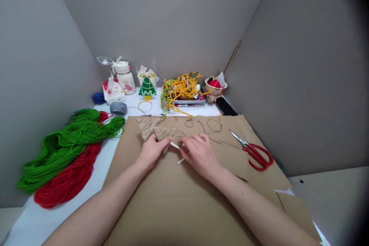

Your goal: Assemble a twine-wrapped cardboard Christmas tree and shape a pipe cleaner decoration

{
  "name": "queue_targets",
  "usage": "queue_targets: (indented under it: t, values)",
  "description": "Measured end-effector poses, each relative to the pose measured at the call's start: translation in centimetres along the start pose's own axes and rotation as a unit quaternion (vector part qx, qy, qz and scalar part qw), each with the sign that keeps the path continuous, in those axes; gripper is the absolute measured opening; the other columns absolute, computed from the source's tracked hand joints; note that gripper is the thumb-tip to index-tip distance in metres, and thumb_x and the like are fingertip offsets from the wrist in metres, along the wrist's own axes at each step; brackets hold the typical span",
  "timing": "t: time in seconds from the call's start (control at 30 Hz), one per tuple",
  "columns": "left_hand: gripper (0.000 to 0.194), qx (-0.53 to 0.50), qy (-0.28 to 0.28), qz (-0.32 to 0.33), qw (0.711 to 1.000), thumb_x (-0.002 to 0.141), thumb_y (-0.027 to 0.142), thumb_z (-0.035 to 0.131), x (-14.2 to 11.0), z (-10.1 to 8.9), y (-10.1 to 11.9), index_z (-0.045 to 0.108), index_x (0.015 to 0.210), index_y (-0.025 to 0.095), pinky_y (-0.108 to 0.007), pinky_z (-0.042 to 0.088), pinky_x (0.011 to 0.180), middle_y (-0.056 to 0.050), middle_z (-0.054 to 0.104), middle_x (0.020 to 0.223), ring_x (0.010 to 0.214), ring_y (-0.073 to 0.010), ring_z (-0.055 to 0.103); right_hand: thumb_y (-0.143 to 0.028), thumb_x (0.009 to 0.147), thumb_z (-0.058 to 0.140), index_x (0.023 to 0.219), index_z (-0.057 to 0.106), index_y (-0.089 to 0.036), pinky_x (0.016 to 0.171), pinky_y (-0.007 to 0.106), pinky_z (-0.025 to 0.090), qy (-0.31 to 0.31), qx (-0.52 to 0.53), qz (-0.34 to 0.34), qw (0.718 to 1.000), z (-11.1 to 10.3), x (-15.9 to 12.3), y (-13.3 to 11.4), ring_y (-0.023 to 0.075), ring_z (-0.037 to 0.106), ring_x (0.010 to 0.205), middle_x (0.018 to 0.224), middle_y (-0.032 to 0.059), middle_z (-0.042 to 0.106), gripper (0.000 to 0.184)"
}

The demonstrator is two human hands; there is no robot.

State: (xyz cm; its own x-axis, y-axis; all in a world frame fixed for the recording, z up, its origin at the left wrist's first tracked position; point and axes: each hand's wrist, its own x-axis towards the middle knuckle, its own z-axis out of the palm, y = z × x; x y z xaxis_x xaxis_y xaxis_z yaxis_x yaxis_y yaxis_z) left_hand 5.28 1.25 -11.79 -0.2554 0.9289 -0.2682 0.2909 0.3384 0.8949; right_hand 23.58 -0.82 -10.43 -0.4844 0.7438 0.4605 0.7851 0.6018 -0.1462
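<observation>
Between the thumb and fingers of my left hand [152, 150] is a triangle wrapped in brown twine [164, 132]. A second twine-wrapped triangle [146, 126] lies just behind it, partly overlapped. My right hand [200, 153] is closed, its fingers bent around one end of a thin white stick [174, 145]. The stick's other end reaches the left thumb at the edge of the front triangle. Another short white piece [180, 161] shows below the right fingers; whether it belongs to the same stick I cannot tell. Thin grey cord [215, 125] lies curled behind the right hand.
Red-handled scissors [261, 157] lie right on the cardboard sheet [173, 203]. Green yarn [66, 142] and red yarn [69, 178] are heaped at left. Behind stand a bottle [126, 80], a felt tree [147, 87], a tray of orange yarn [184, 88] and a bowl [216, 87].
</observation>
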Motion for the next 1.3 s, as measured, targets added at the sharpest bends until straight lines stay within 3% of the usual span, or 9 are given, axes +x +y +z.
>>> queue_targets:
  t: [0.13,0.97,1.17,1.3]
  values:
    - [0.042,0.008,-0.017,0.013,1.0,0.059,0.05,0.068,-0.07,0.03,0.04,0.062,0.082,0.015,-0.027,0.045,0.06,-0.007,0.068,0.08,0.072,-0.0206,0.062,-0.018,0.088,0.046,0.1,0.056,-0.018,0.08,0.034,0.027,-0.006,0.009,0.003,1.0,-0.02,-0.02,0.19,0.0171,0.056,0.085,0.086,0.0043,0.068,0.016]
    - [0.04,0.084,0.002,0.011,0.996,0.059,0.055,0.065,0.15,-0.02,-0.05,0.056,0.07,0.017,-0.026,0.038,0.053,-0.002,0.061,0.065,0.063,-0.018,0.056,-0.023,0.088,0.048,0.095,0.056,-0.018,0.079,0.034,0.027,-0.013,0.0,0.004,1.0,-0.13,0.13,-0.15,0.0173,0.055,0.085,0.086,0.0043,0.067,0.012]
    - [0.044,0.048,-0.02,0.014,0.999,0.058,0.056,0.067,0.25,0.11,-0.37,0.059,0.077,0.017,-0.026,0.041,0.056,-0.004,0.064,0.071,0.068,-0.0196,0.059,-0.017,0.089,0.044,0.091,0.057,-0.018,0.077,0.033,0.027,0.007,-0.002,0.001,1.0,-0.08,0.11,0.01,0.0145,0.055,0.08,0.08,0.0017,0.067,0.013]
    - [0.047,0.03,-0.013,0.02,0.999,0.057,0.057,0.067,0.51,0.13,-0.81,0.06,0.078,0.016,-0.026,0.042,0.057,-0.005,0.066,0.074,0.069,-0.02,0.06,-0.019,0.089,0.046,0.091,0.058,-0.019,0.077,0.032,0.026,0.012,0.0,-0.004,1.0,-0.38,0.1,0.17,0.0149,0.052,0.085,0.091,0.0037,0.066,0.012]
